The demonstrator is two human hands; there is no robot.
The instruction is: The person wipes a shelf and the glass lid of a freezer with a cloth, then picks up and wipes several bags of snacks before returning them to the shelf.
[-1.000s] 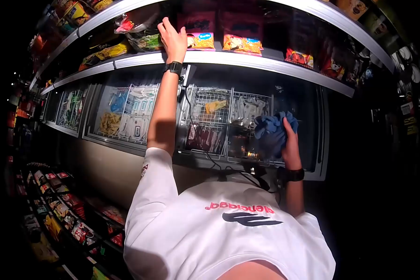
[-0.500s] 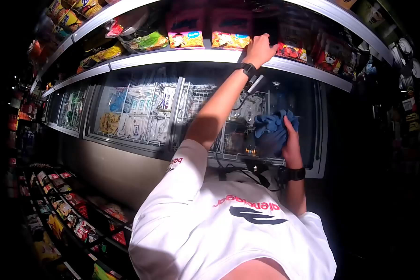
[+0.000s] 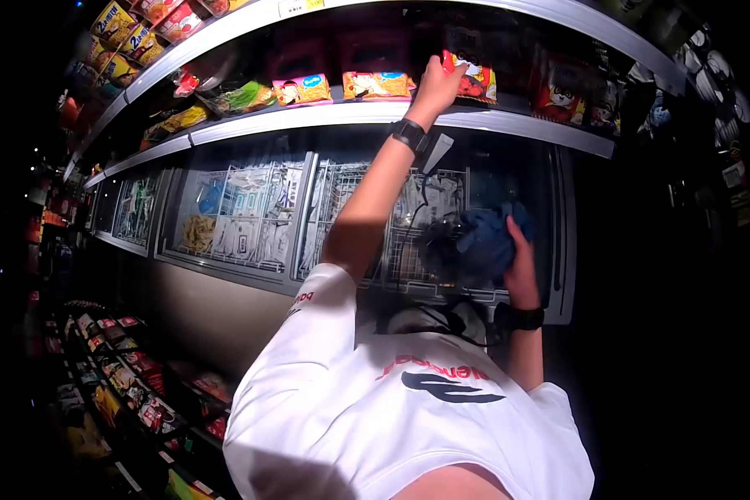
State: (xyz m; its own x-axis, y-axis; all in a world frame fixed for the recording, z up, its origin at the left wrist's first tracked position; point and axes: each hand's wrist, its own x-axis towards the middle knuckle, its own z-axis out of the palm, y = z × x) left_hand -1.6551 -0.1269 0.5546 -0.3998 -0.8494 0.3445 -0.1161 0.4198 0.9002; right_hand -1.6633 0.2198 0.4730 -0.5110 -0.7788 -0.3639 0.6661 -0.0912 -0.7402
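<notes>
My left hand [image 3: 437, 85] reaches up to the shelf, its fingers closed at the left edge of a red snack packet [image 3: 478, 82], which stands tilted up behind the shelf's front rail. Orange and pink packets [image 3: 378, 85] lie just left of that hand. Lower down on the right, my right hand [image 3: 521, 265] holds a bunched blue cloth [image 3: 485, 243] over the glass-topped freezer; the cloth hides part of its fingers.
The freezer [image 3: 225, 265] spans the space below the shelf, with wire baskets and pale packets inside. The shelf's white front rail [image 3: 308, 119] curves across above it. Snack racks [image 3: 133, 367] stand at lower left. Dark packets [image 3: 558, 93] sit farther right on the shelf.
My left hand has closed at the red packet, which now shows more of its front and stands higher. The view has shifted slightly. My right hand still holds the blue cloth.
</notes>
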